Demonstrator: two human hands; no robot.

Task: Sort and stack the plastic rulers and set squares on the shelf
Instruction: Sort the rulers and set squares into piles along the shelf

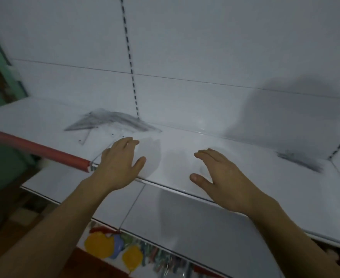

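A shop aisle: white metal display shelf (pixel 235 149) with slotted upright (pixel 129 57) on the back panel, a red price strip (pixel 34 146) at near left, colourful packaged goods (pixel 113 245) hanging below.

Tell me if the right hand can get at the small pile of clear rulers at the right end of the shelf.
Probably yes. The right hand hovers open and holds nothing, and the shelf between it and the small pile of clear rulers looks bare. The pile lies further right and back, so it needs a sideways reach.
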